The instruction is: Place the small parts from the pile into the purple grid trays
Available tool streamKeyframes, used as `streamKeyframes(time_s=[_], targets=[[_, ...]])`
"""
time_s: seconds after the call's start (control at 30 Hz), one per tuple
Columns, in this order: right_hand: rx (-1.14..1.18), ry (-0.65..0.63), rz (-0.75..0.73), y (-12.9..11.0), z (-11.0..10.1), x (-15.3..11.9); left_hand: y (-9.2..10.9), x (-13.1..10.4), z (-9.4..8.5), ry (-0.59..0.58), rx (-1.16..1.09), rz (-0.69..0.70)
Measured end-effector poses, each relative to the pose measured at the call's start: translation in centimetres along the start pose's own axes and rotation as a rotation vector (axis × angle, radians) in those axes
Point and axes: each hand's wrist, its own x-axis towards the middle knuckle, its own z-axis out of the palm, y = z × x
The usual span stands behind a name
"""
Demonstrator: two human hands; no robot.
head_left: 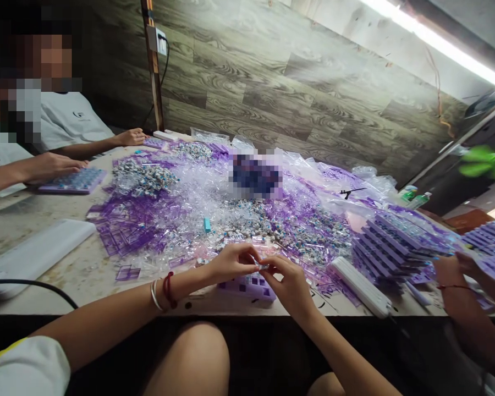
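My left hand [234, 262] and my right hand [289, 279] meet fingertip to fingertip near the table's front edge. Pinched between them is a small pale part [264, 267], mostly covered by the fingers, so its exact kind is unclear. Just below them a purple plastic tray with square openings [253, 291] lies on the table. Behind my hands spreads a heap of small white-and-blue switch-like parts [247, 217], mixed with clear plastic pieces [198, 192]. Loose purple square frames [126, 225] are piled to the left.
White power strips lie at right [361, 287] and left [45, 253]. Stacked purple trays [385, 247] stand at right. Co-workers' hands work over a purple tray [74, 180] at left and at the right edge [449, 269]. A small teal block [207, 224] sits mid-table.
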Motion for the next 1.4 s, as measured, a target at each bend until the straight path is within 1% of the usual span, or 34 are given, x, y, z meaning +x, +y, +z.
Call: streamKeyframes(time_s=[0.13,0.23,0.4,0.53,0.6,0.7,0.83,0.97,1.23,1.3,1.4], targets=[[0.099,-0.007,0.051,0.3,0.1,0.0,0.1,0.0,-0.4,0.045,0.139,-0.004],[0.102,-0.027,0.061,0.3,0.1,0.0,0.1,0.0,-0.6,0.098,0.255,-0.007],[-0.006,-0.140,0.025,-0.2,0.1,-0.4,0.0,0.2,-1.0,0.173,0.377,0.026],[-0.139,-0.199,-0.013,-0.4,0.2,-0.8,-0.2,0.2,-1.3,0.155,0.451,0.052],[-0.113,-0.210,-0.012,-0.3,0.3,-0.9,-0.3,0.2,-1.3,0.147,0.453,0.051],[-0.051,-0.205,-0.024,-0.2,0.4,-1.0,-0.5,0.3,-1.4,0.153,0.372,0.019],[-0.060,-0.180,-0.024,-0.2,0.4,-1.0,-0.6,0.5,-1.5,0.171,0.296,-0.004],[-0.075,-0.170,-0.034,0.0,0.5,-0.9,-0.6,0.5,-1.5,0.169,0.312,0.001],[0.000,-0.182,-0.116,0.7,0.4,-0.6,-0.6,0.4,-1.6,0.171,0.327,-0.014],[0.009,-0.168,-0.107,0.9,0.5,-0.5,-0.7,0.5,-1.6,0.172,0.323,-0.013],[0.016,-0.139,-0.050,1.1,0.6,-0.5,-0.9,0.5,-1.6,0.176,0.312,-0.011]])
